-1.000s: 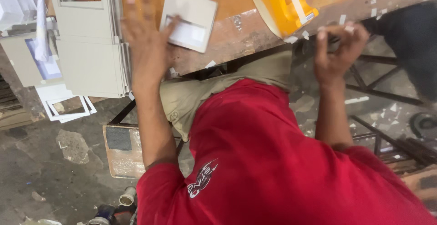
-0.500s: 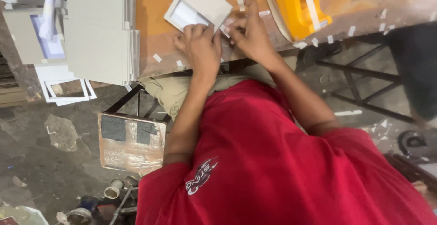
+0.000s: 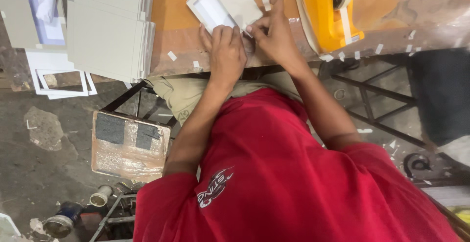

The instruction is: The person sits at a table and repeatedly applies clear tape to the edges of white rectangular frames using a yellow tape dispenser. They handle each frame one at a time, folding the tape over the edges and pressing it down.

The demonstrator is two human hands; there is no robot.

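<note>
Left hand (image 3: 226,51) pressed flat, fingers together, on the near edge of a grey card frame (image 3: 230,4) with a white window, lying tilted on the orange table (image 3: 171,7). Right hand (image 3: 273,34) just beside, touching the frame's near right corner, fingertips pinched there on what looks like a small tape strip; exact grip hard to tell. Further right of that grip, a yellow tape dispenser (image 3: 325,14); small tape bits (image 3: 172,56) stuck along the table edge. Well left of the left grip, a stack of grey boards (image 3: 105,26).
</note>
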